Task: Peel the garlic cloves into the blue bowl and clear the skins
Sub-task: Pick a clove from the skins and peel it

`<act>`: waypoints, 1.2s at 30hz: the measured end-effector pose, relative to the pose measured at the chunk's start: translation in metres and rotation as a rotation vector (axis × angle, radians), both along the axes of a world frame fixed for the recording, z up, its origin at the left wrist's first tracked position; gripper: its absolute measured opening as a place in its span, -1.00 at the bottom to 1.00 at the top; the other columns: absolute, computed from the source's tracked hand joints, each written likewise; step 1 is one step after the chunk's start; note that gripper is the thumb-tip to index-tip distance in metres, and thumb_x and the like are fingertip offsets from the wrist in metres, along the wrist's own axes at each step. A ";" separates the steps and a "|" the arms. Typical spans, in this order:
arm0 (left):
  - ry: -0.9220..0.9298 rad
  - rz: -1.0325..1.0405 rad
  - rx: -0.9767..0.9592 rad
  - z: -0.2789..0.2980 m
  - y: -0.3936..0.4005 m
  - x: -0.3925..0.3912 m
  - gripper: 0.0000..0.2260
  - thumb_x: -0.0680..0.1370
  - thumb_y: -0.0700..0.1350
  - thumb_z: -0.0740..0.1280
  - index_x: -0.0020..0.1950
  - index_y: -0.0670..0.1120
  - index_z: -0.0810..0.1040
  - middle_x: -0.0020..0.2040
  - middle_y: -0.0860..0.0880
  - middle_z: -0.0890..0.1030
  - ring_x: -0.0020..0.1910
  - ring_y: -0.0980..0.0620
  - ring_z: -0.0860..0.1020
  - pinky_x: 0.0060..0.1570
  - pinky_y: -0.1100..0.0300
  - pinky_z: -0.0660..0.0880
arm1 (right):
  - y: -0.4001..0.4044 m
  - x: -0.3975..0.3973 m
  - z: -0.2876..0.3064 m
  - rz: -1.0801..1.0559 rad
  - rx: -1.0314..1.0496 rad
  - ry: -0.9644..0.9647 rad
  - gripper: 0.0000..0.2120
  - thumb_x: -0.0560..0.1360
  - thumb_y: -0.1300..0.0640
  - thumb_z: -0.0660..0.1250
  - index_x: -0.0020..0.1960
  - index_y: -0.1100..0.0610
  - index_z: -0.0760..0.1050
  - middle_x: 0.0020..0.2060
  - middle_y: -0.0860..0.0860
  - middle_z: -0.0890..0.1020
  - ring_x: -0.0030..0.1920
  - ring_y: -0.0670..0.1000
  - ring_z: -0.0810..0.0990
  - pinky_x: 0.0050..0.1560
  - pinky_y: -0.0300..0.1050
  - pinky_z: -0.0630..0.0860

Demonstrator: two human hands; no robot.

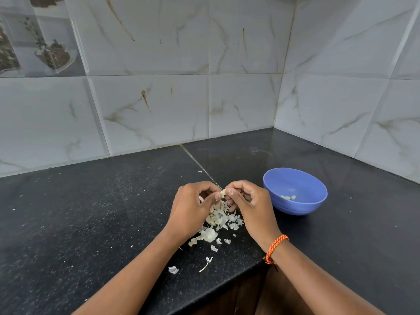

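Garlic clove (223, 192): small, pale, held at centre of frame between the two hands, above the bench. Skin appears partly attached; how much remains cannot be told.

Left hand (193, 208): fingers curled, thumb and forefinger pinching the clove from its left side.

Right hand (247, 201): fingers curled, fingertips (229, 192) meeting the clove from its right side, apparently picking at the skin. Orange braided wristband (276, 246) on this wrist.

Garlic skins (219, 220): loose papery heap on the bench directly below the hands, with scattered flakes trailing toward the lower centre of frame, and one thin stem-like strip (206, 264) near the bench edge.

Blue bowl (295, 192): right of centre, just beside the right hand, upright on the bench. A few peeled cloves (288, 197) lie at its bottom.

Bench (91, 212): black speckled stone, filling the lower half of frame, with a seam running back from the hands. Marbled white wall tiles (159, 98) behind and at right; a decorative picture tile (38, 35) at upper left.

Step in hand, as judged: peeling, mid-task; some cloves done, skins uncleared.

Next move calls for: stripping the last skin off, letting it fall on the heap, then carrying the bare clove a short way right and dropping it into the bowl. Gathering the skins comes later.
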State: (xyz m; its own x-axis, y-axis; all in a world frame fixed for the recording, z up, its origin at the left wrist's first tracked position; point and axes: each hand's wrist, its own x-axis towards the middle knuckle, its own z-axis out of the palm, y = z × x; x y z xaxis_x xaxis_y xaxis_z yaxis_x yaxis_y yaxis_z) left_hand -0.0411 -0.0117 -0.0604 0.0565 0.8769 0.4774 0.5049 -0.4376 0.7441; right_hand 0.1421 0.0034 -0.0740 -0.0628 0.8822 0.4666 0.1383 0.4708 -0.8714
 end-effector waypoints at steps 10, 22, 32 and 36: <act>0.007 0.041 -0.016 0.000 0.000 -0.004 -0.98 0.56 0.08 0.49 -0.04 0.22 0.69 -0.06 0.17 0.69 -0.37 0.16 0.59 -0.20 -0.03 0.62 | -0.007 0.000 0.006 0.039 0.019 0.104 -0.90 0.62 0.28 0.46 0.07 0.15 0.73 -0.14 0.07 0.77 -0.19 0.12 0.76 -0.19 0.05 0.72; 0.059 0.113 -0.028 0.005 -0.002 -0.005 -0.84 0.60 -0.09 0.50 -0.08 0.19 0.76 -0.06 0.28 0.71 -0.38 0.12 0.64 -0.15 -0.06 0.65 | -0.008 -0.001 0.006 0.031 -0.011 0.116 -0.93 0.64 0.28 0.42 0.06 0.15 0.64 -0.17 0.08 0.72 -0.22 0.16 0.72 -0.30 0.09 0.69; -0.109 0.039 -0.076 0.005 -0.007 0.003 -0.97 0.56 -0.04 0.59 -0.01 0.07 0.81 -0.09 0.17 0.78 -0.40 0.02 0.71 -0.31 0.15 0.56 | -0.011 -0.006 0.005 -0.108 0.084 -0.045 -0.80 0.59 0.30 0.46 0.12 0.04 0.67 -0.19 -0.07 0.76 -0.13 -0.02 0.76 -0.15 -0.08 0.72; -0.185 0.032 -0.080 0.004 -0.007 0.006 -0.97 0.55 -0.09 0.60 -0.03 -0.01 0.82 -0.15 0.10 0.79 -0.34 0.03 0.74 -0.26 -0.01 0.68 | -0.013 -0.010 0.007 -0.146 0.143 -0.102 -0.81 0.56 0.32 0.49 0.08 0.07 0.65 -0.21 -0.13 0.74 -0.13 -0.08 0.74 -0.11 -0.23 0.67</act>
